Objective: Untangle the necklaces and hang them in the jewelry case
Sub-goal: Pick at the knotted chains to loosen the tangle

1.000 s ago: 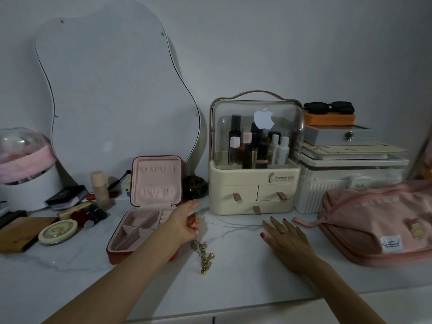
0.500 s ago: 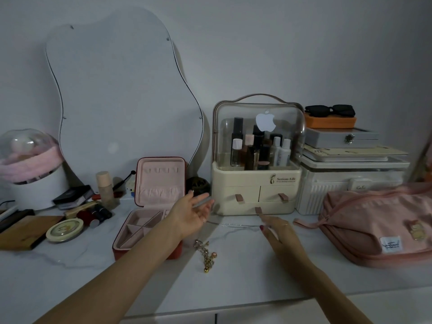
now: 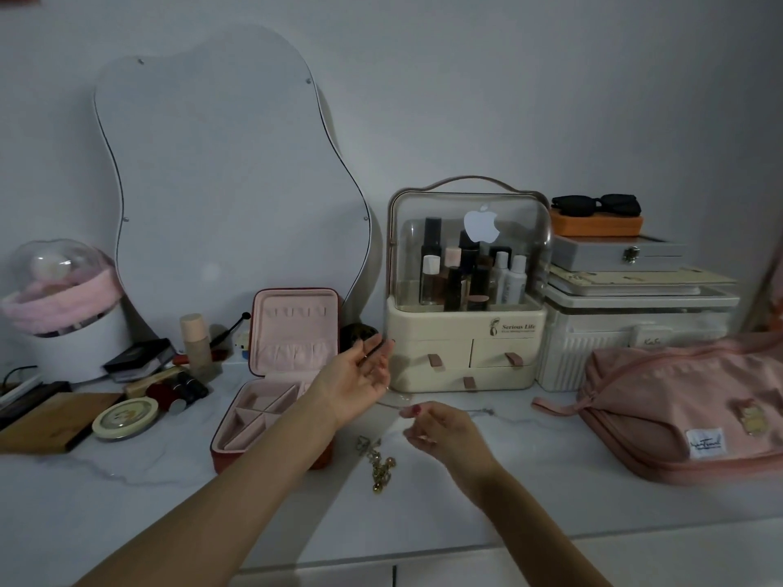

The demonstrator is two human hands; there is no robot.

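Note:
The open jewelry case (image 3: 237,434), red outside and pink inside, stands left of centre with its lid upright. My left hand (image 3: 360,383) hovers palm up to the right of the lid, fingers relaxed. My right hand (image 3: 436,432) is lower and to the right, with its fingers curled and pinching a thin silver necklace (image 3: 483,413). That chain trails right across the marble top and also runs left toward my left hand. A chunky gold necklace (image 3: 378,464) lies bunched on the table between my forearms.
A cream cosmetics organiser (image 3: 466,353) stands right behind my hands. A pink bag (image 3: 686,404) lies at the right, before stacked white boxes (image 3: 635,328). A wavy mirror (image 3: 220,184) leans on the wall. Makeup items, a round tin (image 3: 125,417) and a wooden board (image 3: 51,421) crowd the left.
My right hand has lifted off the table, curled its fingers round the thin chain and drawn back toward me. My left hand rose slightly beside the case lid; the gold necklace stayed put.

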